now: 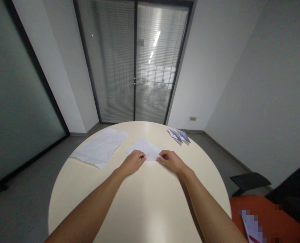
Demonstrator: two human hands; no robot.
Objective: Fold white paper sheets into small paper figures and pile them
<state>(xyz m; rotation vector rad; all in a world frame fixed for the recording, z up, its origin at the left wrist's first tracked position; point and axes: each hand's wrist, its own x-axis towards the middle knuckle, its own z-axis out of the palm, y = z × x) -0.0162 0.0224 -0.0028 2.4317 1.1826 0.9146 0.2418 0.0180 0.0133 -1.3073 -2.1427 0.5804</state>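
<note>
A small folded white paper (147,149) lies near the middle of a round cream table (140,202). My left hand (132,162) rests on the paper's near left edge, its fingers curled and pinching the paper. On the near right edge sits my right hand (170,160), fingers likewise curled down onto the paper. Both forearms reach in from the bottom of the view.
A larger creased white sheet (100,147) lies at the table's left. A few small printed papers (179,135) sit at the far right rim. An orange seat (266,219) and a dark chair arm (248,180) stand at right. Glass doors with blinds are behind.
</note>
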